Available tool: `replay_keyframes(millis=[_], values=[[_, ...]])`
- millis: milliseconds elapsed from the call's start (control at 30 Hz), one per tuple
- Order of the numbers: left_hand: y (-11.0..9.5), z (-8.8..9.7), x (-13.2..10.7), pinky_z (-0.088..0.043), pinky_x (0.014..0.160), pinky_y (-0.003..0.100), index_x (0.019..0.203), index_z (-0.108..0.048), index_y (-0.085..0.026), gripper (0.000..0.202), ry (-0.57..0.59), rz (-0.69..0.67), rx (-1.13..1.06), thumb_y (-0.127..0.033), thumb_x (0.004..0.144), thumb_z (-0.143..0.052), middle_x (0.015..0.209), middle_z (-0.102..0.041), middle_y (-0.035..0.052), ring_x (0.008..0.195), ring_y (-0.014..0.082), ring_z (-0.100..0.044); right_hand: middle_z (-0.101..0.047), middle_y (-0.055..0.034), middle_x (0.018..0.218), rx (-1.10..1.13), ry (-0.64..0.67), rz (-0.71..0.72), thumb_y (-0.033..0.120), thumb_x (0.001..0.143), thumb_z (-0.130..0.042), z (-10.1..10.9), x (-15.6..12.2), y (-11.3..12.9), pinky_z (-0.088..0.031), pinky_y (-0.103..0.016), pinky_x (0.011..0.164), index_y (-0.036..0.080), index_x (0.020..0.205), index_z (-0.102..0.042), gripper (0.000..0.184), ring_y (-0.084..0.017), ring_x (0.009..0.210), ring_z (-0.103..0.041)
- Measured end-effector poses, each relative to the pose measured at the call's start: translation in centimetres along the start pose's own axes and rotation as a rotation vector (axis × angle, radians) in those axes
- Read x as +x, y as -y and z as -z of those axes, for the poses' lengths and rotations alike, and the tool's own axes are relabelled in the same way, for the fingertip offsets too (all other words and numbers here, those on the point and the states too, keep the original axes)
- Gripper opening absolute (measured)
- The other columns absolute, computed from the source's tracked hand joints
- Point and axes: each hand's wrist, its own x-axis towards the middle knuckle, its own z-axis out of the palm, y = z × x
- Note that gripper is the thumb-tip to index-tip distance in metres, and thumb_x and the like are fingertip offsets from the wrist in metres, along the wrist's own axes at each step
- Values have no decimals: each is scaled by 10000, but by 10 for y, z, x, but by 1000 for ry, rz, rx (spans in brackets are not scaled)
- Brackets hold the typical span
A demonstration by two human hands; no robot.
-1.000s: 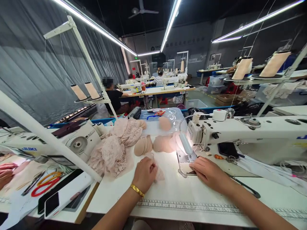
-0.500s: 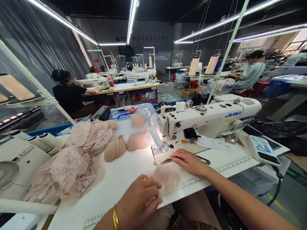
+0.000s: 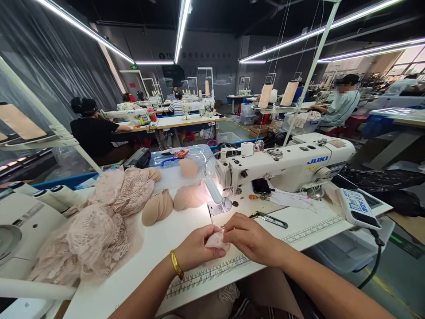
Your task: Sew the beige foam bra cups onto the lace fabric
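Observation:
Both hands meet above the front of the sewing table, just before the sewing machine (image 3: 285,159). My left hand (image 3: 195,250), with a gold bangle at its wrist, pinches a small pale pink fabric piece (image 3: 215,240) between thumb and fingers. On the other side of that piece, my right hand (image 3: 250,241) has its fingertips closed on its edge; they partly hide it. Thread snips (image 3: 272,220) lie on the table to the right of my right hand. Behind my hands the machine's lamp (image 3: 214,190) lights the needle area.
Fanned beige cup pads (image 3: 157,207) and more pads (image 3: 187,196) lie left of the needle. A heap of pale lace (image 3: 96,230) covers the table's left side. A clear plastic bin (image 3: 169,170) stands behind. A control panel (image 3: 358,208) sits at the right edge. Co-workers sit farther back.
The fabric piece has come up off the table into my hands. My left hand moved up and forward to it; my right hand came back from beside the needle plate to join it.

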Motion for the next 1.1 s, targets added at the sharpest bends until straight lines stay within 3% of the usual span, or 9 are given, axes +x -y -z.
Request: replay_keyframes(millis=[100, 200, 267, 433, 567, 667, 867, 1000, 1100], values=[[-4, 0, -6, -464, 697, 289, 848, -647, -188, 239, -148, 31, 93, -384, 763, -754, 789, -645, -19, 753, 184, -585, -646, -89, 1147, 202, 59, -205, 258, 997, -628, 4, -10, -5, -512, -337, 855, 233, 1164, -649, 171, -214, 1051, -588], [-7, -2, -14, -467, 747, 295, 898, -690, -203, 156, -228, -27, 168, -296, 773, -706, 875, -683, 0, 820, 201, -610, -627, -77, 1179, 466, 52, -545, 486, 903, -749, -1, -17, -14, -512, -329, 831, 231, 1256, -613, 457, -218, 1039, -594], [-10, -5, -19, -470, 777, 304, 924, -705, -212, 169, -237, -36, 200, -267, 764, -700, 923, -685, 14, 857, 211, -616, -638, -39, 1040, 522, 25, -645, 512, 904, -730, -6, -16, -16, -478, -312, 780, 220, 1191, -647, 418, -187, 897, -574], [-13, -6, -29, -460, 747, 294, 1114, -695, -235, 521, -264, 38, 58, -390, 641, -847, 1034, -610, 30, 869, 209, -563, -609, 1, 815, 435, -38, -627, 402, 935, -687, -12, -6, -9, -394, -287, 682, 197, 892, -686, 210, -157, 738, -493], [-5, 0, -34, -354, 634, 257, 1011, -712, -203, 438, -325, 88, 30, -520, 721, -797, 726, -433, -49, 658, 144, -393, -608, 10, 755, 428, -45, -648, 393, 958, -647, -13, -9, -10, -384, -290, 671, 199, 904, -678, 203, -163, 712, -521], [5, 4, -33, -315, 593, 259, 887, -707, -185, 369, -380, 85, 32, -545, 806, -720, 641, -372, -62, 607, 139, -354, -590, 17, 744, 405, -4, -676, 390, 990, -591, -12, -14, -13, -375, -284, 663, 203, 914, -648, 210, -164, 712, -524], [5, 9, -37, -450, 698, 303, 847, -713, -230, 232, -608, -203, 266, -428, 938, -635, 813, -606, 16, 747, 185, -553, -562, -10, 845, 123, 206, -617, 267, 969, -586, 3, -18, -17, -413, -289, 719, 204, 810, -601, 172, -186, 815, -547], [-1, 9, -40, -499, 816, 332, 886, -692, -249, 136, -657, -373, 396, -305, 979, -609, 926, -692, 36, 923, 218, -631, -632, -59, 1043, 97, 238, -533, 301, 977, -623, 15, -18, -18, -485, -353, 871, 232, 978, -682, 91, -245, 1041, -590], [-4, 5, -38, -519, 845, 330, 950, -672, -258, 112, -578, -452, 430, -227, 1004, -579, 1002, -712, 35, 974, 209, -653, -665, -74, 1215, 177, 227, -547, 415, 987, -651, 15, -11, -19, -478, -400, 977, 264, 1199, -677, 262, -264, 1161, -594]])
